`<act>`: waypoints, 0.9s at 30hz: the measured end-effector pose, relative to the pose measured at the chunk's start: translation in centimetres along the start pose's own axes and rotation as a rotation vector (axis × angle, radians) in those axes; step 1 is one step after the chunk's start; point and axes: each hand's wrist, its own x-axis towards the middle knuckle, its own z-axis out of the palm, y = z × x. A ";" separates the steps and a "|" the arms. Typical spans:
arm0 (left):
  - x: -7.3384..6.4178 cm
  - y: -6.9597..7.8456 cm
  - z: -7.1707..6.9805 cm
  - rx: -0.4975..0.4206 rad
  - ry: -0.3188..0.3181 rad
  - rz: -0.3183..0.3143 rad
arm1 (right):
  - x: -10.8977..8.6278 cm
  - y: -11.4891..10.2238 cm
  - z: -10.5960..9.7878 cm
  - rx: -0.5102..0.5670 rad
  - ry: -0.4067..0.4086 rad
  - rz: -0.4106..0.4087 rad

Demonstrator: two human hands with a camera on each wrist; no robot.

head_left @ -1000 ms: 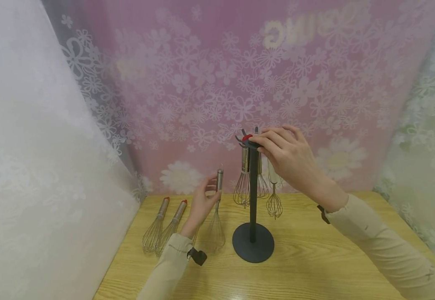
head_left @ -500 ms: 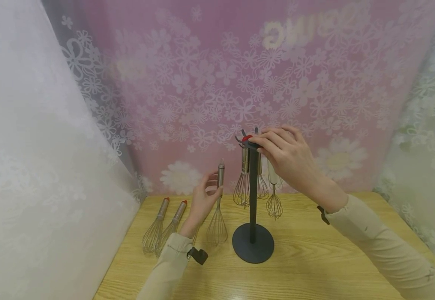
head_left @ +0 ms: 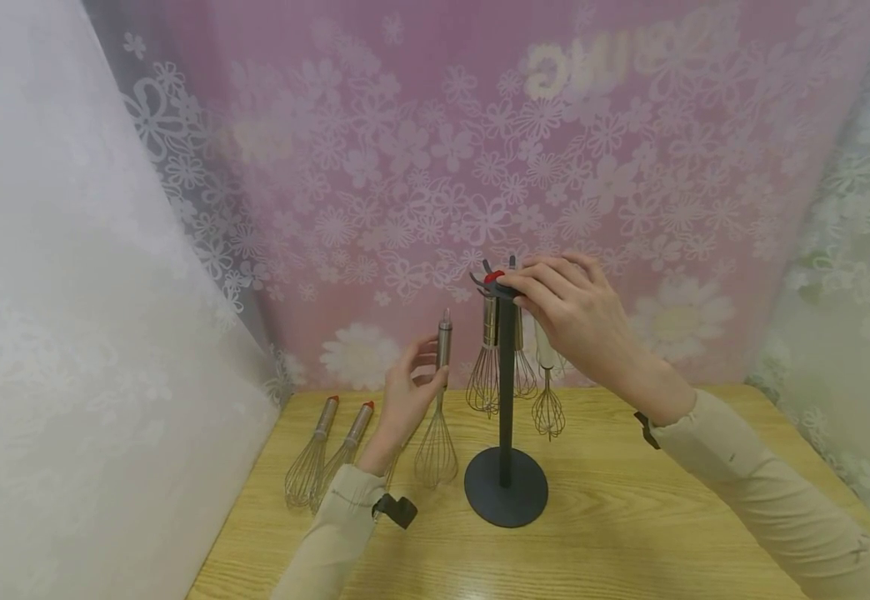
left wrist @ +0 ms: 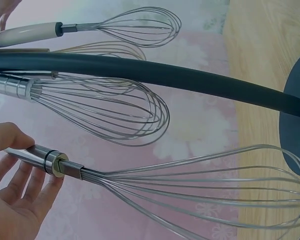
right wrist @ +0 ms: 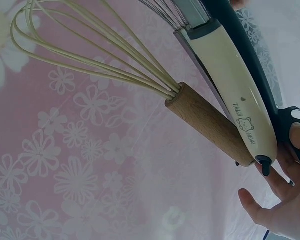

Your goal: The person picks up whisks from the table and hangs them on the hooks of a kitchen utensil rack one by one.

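My left hand (head_left: 405, 396) holds a steel whisk (head_left: 444, 342) by its handle, fingers and thumb around the metal, with the wire loops hanging down left of the dark whisk stand (head_left: 506, 392). In the left wrist view this whisk (left wrist: 37, 155) lies alongside the stand's pole (left wrist: 140, 70). My right hand (head_left: 573, 304) grips the hooked top of the stand. Several whisks hang there: a steel one (head_left: 491, 321), one with a cream handle (right wrist: 235, 90), and one with a wooden handle (right wrist: 205, 120). A red piece (head_left: 493, 276) shows among the hooks.
Two steel whisks with red ends, a left one (head_left: 327, 417) and a right one (head_left: 360, 425), lie on the wooden table (head_left: 630, 517) at the left. The stand's round base (head_left: 506, 500) sits mid-table. A flowered pink curtain (head_left: 405, 208) rises behind.
My left hand has raised the steel whisk slightly and brought it a little right, closer to the stand. My right hand has stayed on the stand's top.
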 end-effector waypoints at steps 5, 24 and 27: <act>0.2 0.5 0.0 -0.019 -0.001 0.038 | 0.0 0.0 0.0 0.004 -0.004 0.003; 1.3 -1.8 0.3 -0.044 -0.002 0.108 | -0.1 0.0 0.0 0.015 -0.014 0.017; 1.5 -1.6 0.3 -0.039 -0.002 0.131 | 0.0 0.1 0.0 0.018 -0.014 0.018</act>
